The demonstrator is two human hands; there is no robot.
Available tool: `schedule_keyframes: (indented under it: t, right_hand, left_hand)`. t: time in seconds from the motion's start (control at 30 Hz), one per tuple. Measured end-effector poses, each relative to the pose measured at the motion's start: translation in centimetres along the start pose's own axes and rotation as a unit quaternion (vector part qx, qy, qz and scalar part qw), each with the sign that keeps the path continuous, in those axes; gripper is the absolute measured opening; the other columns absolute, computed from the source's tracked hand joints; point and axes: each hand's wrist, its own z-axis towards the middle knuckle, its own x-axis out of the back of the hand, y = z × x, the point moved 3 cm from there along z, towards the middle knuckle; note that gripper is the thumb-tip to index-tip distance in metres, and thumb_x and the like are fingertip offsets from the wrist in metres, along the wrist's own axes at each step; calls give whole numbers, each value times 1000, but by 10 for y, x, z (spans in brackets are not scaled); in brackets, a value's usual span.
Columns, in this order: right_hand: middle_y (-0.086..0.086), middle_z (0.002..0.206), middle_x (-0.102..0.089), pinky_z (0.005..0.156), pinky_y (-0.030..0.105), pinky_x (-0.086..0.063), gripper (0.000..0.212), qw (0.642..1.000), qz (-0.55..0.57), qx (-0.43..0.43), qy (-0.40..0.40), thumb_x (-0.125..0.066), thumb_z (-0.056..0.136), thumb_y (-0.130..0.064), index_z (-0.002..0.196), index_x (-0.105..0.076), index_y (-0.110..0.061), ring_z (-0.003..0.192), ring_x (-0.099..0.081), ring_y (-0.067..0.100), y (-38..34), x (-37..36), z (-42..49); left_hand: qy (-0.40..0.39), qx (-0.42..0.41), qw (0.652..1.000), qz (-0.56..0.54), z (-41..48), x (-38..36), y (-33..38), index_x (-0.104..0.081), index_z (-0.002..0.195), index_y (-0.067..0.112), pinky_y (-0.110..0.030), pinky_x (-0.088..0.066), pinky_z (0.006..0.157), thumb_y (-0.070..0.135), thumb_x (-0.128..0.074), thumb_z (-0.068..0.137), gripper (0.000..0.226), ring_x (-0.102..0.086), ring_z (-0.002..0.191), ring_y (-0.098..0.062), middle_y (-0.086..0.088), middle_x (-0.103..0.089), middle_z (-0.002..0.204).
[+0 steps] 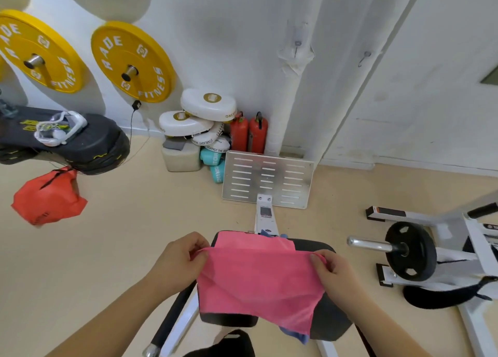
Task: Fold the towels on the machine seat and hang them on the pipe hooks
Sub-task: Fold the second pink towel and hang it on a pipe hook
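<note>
Blk machine seat [332, 323], pink towel [258, 278] partly on it, blue towel [295, 333] under, edges peeking out

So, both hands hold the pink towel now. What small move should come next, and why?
Probably fold the pinched edge over to the far edge, halving it. The left hand and right hand each pinch one side of the pink towel, which lies wide and loose over the seat.

Open floor [121, 249] left of the seat [324, 246] — a plate-loaded bar [369, 245] crowds its right.
</note>
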Motion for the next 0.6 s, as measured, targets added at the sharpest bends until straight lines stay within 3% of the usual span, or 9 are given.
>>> schedule_keyframes:
  t: [0.13, 0.23, 0.37, 0.43, 0.5, 0.6]
  right_hand:
    - [24, 96, -69, 70, 33, -46, 29, 999, 3, -54, 6, -55, 102, -27, 98, -70, -2, 76, -62, 29, -7, -10, 61]
    - [12, 89, -73, 73, 32, -50, 23, 996, 0, -85, 1, -56, 102, -25, 92, -74, -15, 82, -66, 24, -12, -17, 105]
    - [8, 76, -69, 67, 32, -46, 24, 994, -23, -109, -11, -57, 100, -25, 83, -71, -14, 71, -57, 16, -7, -31, 155]
    - [1, 76, -70, 66, 31, -46, 24, 992, -45, -115, -20, -57, 100, -23, 83, -72, -16, 73, -61, 21, -2, -39, 177]
    - [3, 81, -74, 66, 29, -47, 24, 989, -62, -126, -41, -56, 101, -25, 86, -73, -15, 80, -66, 24, 4, -48, 196]
    - [-2, 77, -72, 60, 26, -45, 26, 983, -93, -137, -80, -56, 101, -29, 78, -68, -27, 71, -63, 14, 17, -63, 219]
  left_hand:
    - [-10, 20, 1000, 4, 76, -7, -10, -65, 85, 29, -22, -51, 68, 17, -59, 94, 17, -65, 75, -8, 8, -72, 80]
    - [-24, 37, 999, 4, 126, -17, -15, -66, 87, 26, -20, -47, 68, 15, -58, 95, 16, -66, 80, -11, 7, -72, 83]
    - [-45, 69, 996, 19, 178, -34, -29, -66, 86, 25, -18, -45, 67, 14, -59, 95, 15, -65, 79, -13, 5, -71, 82]
    - [-49, 87, 995, 31, 197, -43, -40, -67, 89, 22, -17, -44, 67, 14, -59, 95, 13, -65, 81, -15, 4, -71, 84]
    - [-56, 108, 991, 51, 211, -52, -54, -67, 91, 20, -22, -47, 69, 15, -58, 95, 11, -65, 82, -18, 3, -71, 86]
    - [-91, 141, 982, 87, 223, -68, -76, -67, 93, 23, -33, -54, 77, 19, -55, 96, 13, -66, 84, -18, 4, -71, 87]
